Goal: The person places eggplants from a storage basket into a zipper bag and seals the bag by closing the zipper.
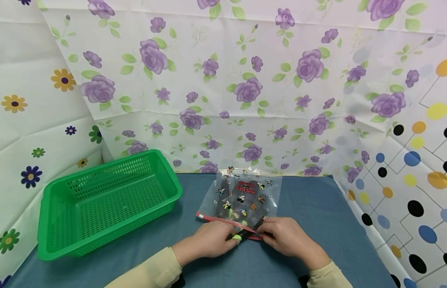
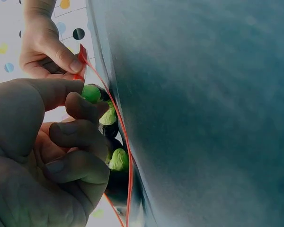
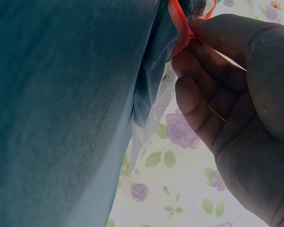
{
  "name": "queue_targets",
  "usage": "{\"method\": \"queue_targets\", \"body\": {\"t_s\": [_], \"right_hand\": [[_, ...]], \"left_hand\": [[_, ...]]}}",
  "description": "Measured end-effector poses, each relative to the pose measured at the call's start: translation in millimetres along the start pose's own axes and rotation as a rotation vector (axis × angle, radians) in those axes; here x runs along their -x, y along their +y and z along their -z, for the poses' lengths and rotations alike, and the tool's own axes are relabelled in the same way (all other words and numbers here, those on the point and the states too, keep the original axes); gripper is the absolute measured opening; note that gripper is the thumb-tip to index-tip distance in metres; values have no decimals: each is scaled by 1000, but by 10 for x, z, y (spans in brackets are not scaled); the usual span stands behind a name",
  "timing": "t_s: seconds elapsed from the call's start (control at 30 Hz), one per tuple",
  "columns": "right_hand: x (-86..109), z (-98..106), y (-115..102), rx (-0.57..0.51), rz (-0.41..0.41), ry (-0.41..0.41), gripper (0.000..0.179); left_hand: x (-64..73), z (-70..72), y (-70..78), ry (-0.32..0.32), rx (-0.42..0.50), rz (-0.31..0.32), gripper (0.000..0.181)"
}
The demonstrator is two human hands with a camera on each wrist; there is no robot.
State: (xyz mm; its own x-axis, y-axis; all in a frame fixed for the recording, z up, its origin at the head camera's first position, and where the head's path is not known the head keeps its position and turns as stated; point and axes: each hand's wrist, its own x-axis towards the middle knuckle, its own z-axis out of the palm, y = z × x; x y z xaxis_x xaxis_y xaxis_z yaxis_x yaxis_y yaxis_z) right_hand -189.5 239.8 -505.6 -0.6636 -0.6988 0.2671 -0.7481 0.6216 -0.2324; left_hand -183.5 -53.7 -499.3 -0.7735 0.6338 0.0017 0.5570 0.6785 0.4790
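Observation:
A clear zip bag (image 1: 245, 192) with cartoon figures and red lettering lies near the back of the table. Its red-edged mouth (image 1: 213, 219) faces me and gapes. Several dark eggplants (image 2: 118, 184) with green caps show inside. At the mouth my left hand (image 1: 213, 240) pinches one eggplant (image 2: 91, 93) by its green end, its dark body at the opening. My right hand (image 1: 286, 236) holds the red edge at the mouth's right side between thumb and fingers. The bag's printed film partly veils the contents in the head view.
To the left stands a green perforated plastic basket (image 1: 111, 236). Blue cloth (image 1: 317, 208) covers the table. A floral curtain (image 1: 223, 100) rises behind, with patterned sheets at both sides.

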Motion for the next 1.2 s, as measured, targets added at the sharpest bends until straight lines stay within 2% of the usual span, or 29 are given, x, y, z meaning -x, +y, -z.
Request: {"method": "queue_targets", "body": {"t_s": [0.1,0.4,0.7,1.2], "right_hand": [[-1,2,-1,0,-7,-9,14],[-11,15,-6,-6,-9,-16,14],[-2,-3,1,-14,-9,-12,14],[0,2,4,-9,-2,-4,14]], "left_hand": [[-1,-8,1,16,0,-3,37],[-6,-6,4,1,15,2,42],[-7,-22,30,-8,-42,7,49],[-80,-53,103,-5,-86,37,52]]}}
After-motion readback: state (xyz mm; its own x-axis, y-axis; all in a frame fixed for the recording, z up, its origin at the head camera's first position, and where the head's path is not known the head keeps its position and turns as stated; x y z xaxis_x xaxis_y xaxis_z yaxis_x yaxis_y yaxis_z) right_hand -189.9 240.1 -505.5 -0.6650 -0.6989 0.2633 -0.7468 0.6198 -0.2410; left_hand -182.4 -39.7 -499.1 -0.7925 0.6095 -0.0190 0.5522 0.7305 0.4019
